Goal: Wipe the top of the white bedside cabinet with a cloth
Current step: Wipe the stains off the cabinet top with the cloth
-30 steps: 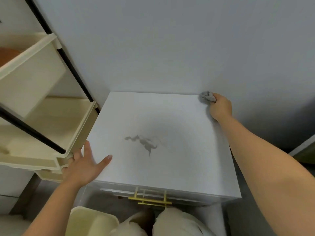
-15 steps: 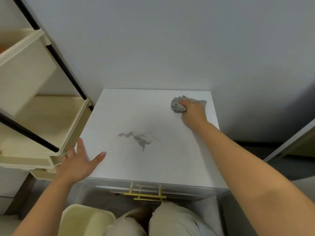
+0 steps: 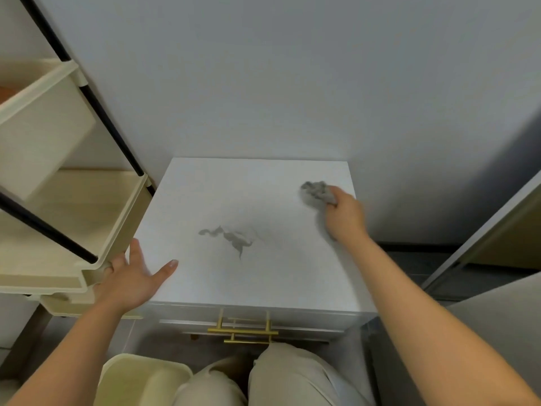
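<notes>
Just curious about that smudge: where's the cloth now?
In the head view, the grey cloth is bunched in the right hand on the cabinet top, far right, beyond the dark smudge.

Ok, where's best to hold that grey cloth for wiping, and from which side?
Take the cloth over its bunched bulk, from above and the near right, much as the right hand grips it now. It lies as a loose wad on the cabinet top, so curled fingers on top should press it down evenly.

Plain pale-grey wall (image 3: 263, 68) — cream tiered rack (image 3: 87, 206) with black posts at left, dark floor (image 3: 415, 256) at right
</notes>
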